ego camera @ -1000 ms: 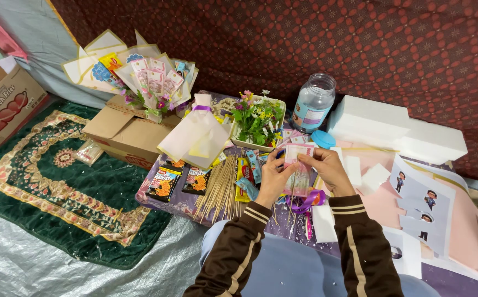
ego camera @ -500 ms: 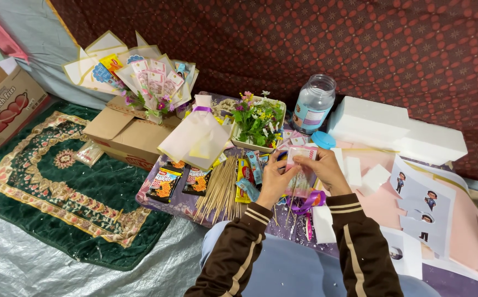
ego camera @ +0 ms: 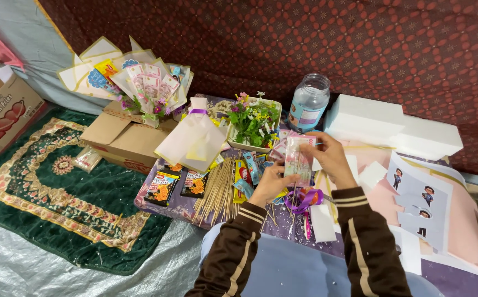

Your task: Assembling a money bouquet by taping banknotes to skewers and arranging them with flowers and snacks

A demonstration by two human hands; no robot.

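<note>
Over cluttered mat (ego camera: 156, 206), upright banknote (ego camera: 298, 160)

A: The light is falling soft and even from above, so the shadows are staying faint, only a thin one under the cardboard box (ego camera: 119, 137).

B: Yes, and the plastic jar (ego camera: 308, 102) is catching small glare. The white foam blocks (ego camera: 393, 124) are looking almost overexposed. The edges are perhaps bending a little; the far corners are looking slightly soft.

Both hands, left hand (ego camera: 270, 184) and right hand (ego camera: 332, 157), gripped a clear-wrapped pink banknote (ego camera: 298, 159) above bamboo skewers (ego camera: 220, 190).
</note>
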